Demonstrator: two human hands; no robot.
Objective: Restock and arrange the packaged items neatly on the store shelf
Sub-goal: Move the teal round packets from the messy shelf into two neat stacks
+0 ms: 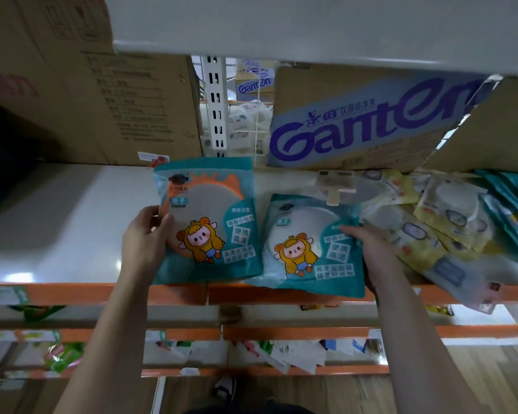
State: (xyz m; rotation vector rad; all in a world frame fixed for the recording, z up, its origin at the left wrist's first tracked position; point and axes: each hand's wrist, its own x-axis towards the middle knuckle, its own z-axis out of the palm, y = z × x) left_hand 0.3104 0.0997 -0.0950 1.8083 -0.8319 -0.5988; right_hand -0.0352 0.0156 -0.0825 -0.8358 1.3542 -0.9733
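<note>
Two teal mirror packets with a yellow cartoon figure lie on the white shelf (57,210). My left hand (145,237) grips the left edge of the left packet (213,216), which shows an orange-rimmed round mirror. My right hand (368,249) holds the right edge of the right packet (308,249), which lies flat and overhangs the orange shelf lip (177,292). A loose heap of yellow and pale packets (431,228) sprawls to the right of my right hand, with teal packets (509,198) at the far right.
A blue-printed Ganten carton (371,124) and a brown carton (102,94) stand at the back of the shelf, with a slotted white upright (216,106) between them. A white shelf board (311,28) hangs overhead. Lower shelves (281,351) hold small mixed packets.
</note>
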